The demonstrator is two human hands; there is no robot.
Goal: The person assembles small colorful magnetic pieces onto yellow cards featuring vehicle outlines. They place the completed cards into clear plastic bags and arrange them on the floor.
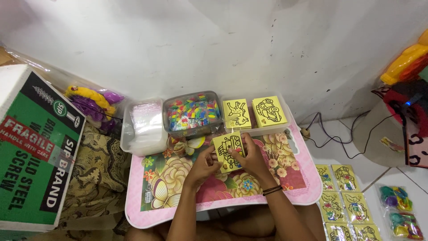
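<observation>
Over the small pink flowered table (294, 189), both hands pinch one yellow picture card (228, 151) between them, the left hand (206, 164) at its left edge, the right hand (253, 157) at its right. Just beyond sit two card stacks (254, 112) and a clear tub of coloured pieces (192, 113).

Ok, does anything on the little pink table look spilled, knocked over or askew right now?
Nothing stands out. The left hand and right hand hold one yellow card over the pink table. The tub of coloured pieces sits upright, and the two card stacks sit in their tray.
</observation>
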